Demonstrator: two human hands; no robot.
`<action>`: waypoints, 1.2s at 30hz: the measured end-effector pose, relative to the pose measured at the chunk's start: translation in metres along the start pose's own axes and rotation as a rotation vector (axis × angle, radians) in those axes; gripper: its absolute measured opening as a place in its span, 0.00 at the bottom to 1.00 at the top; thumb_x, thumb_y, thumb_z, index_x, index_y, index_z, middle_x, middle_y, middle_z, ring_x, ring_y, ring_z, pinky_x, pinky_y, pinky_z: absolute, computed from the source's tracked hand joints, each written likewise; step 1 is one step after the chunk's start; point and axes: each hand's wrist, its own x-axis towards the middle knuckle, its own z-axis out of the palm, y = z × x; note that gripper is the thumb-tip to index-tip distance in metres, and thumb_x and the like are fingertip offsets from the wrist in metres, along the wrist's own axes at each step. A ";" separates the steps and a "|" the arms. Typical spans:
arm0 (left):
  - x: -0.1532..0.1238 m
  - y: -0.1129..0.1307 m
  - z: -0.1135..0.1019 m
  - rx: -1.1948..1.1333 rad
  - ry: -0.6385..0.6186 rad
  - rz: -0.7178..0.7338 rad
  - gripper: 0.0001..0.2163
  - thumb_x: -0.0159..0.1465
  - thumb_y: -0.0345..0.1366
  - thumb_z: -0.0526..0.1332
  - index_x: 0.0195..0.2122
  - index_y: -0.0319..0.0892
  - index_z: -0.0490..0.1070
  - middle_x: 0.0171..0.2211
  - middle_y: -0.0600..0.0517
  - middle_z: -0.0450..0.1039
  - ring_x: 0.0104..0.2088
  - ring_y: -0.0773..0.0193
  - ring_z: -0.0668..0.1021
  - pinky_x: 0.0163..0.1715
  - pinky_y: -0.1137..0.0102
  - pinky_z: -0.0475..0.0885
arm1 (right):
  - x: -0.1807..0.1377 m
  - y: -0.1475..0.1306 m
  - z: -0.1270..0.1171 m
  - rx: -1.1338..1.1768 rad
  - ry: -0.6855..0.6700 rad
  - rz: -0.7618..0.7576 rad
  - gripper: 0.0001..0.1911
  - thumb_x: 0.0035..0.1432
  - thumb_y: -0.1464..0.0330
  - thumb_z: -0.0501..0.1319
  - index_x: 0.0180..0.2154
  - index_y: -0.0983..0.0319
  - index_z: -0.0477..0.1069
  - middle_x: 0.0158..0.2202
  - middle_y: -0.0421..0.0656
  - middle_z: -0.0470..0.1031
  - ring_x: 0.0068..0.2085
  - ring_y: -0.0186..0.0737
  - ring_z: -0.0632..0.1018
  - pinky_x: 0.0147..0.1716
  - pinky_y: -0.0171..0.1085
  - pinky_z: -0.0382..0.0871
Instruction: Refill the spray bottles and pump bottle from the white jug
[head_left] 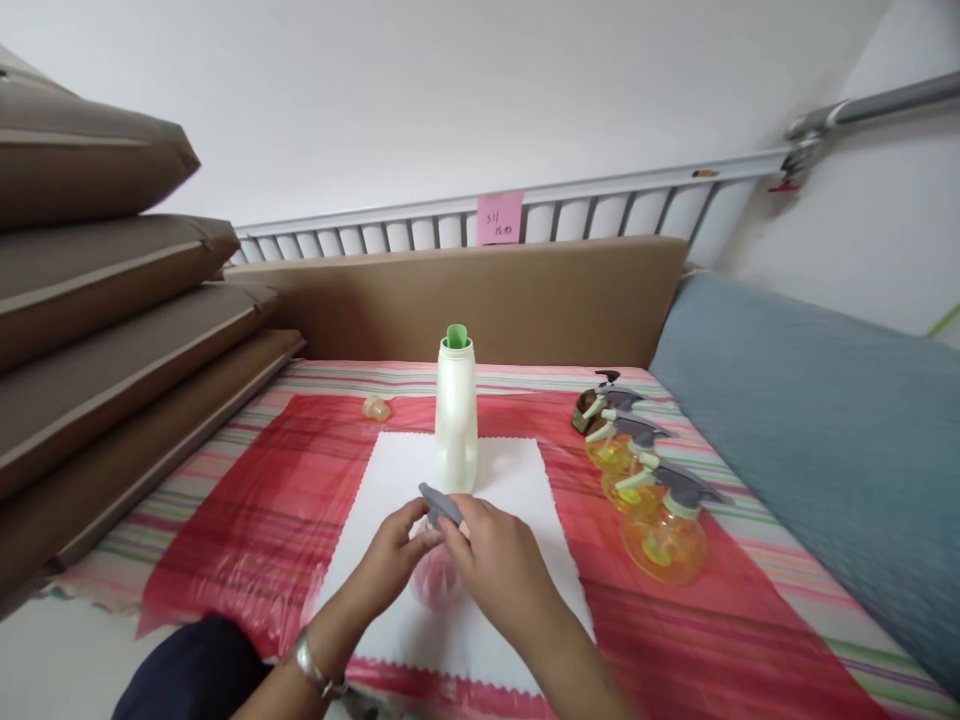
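Note:
A small transparent spray bottle [436,580] with a pinkish look stands on the white scallop-edged mat [517,640] in front of me. My left hand [394,555] is closed at its neck, thumb and fingers pinching there. My right hand [491,555] wraps round the grey spray head [442,505] at the top of the same bottle. Fingers hide most of the neck and nozzle. Just behind, a tall white jug [456,410] with a green spout in its mouth stands upright at the mat's far part.
On the right, several spray bottles [664,540] with yellow-orange liquid stand in a row, a dark pump bottle [589,408] behind them. A pale cap [376,408] lies at the back left on red plastic sheeting [247,500]. Stacked brown cushions [112,260] rise at left; a blue-grey cushion [810,420] borders the right.

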 end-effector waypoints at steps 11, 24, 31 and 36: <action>-0.002 -0.011 0.013 0.073 0.158 0.032 0.13 0.58 0.36 0.57 0.43 0.40 0.68 0.43 0.46 0.73 0.43 0.56 0.73 0.48 0.63 0.64 | -0.002 -0.008 0.010 -0.006 0.064 0.024 0.13 0.62 0.67 0.49 0.42 0.61 0.70 0.37 0.45 0.76 0.38 0.40 0.77 0.33 0.34 0.64; -0.005 -0.005 0.012 0.021 0.122 0.024 0.13 0.56 0.34 0.58 0.44 0.41 0.69 0.42 0.48 0.74 0.44 0.56 0.73 0.49 0.63 0.63 | -0.008 -0.009 0.011 -0.022 0.065 -0.004 0.14 0.63 0.66 0.48 0.44 0.60 0.69 0.37 0.45 0.76 0.37 0.41 0.77 0.33 0.35 0.64; -0.008 -0.005 0.015 0.108 0.295 0.019 0.14 0.54 0.32 0.61 0.42 0.41 0.70 0.42 0.47 0.73 0.46 0.55 0.72 0.49 0.63 0.64 | -0.009 -0.007 0.013 -0.011 0.070 -0.022 0.13 0.63 0.66 0.48 0.42 0.59 0.69 0.37 0.43 0.76 0.37 0.40 0.77 0.33 0.35 0.64; -0.008 -0.005 0.011 0.032 0.155 0.031 0.12 0.56 0.35 0.59 0.41 0.40 0.72 0.41 0.48 0.75 0.44 0.56 0.73 0.48 0.64 0.65 | -0.009 -0.007 0.012 -0.026 0.072 -0.018 0.13 0.63 0.66 0.49 0.43 0.59 0.69 0.37 0.44 0.76 0.38 0.41 0.77 0.33 0.34 0.64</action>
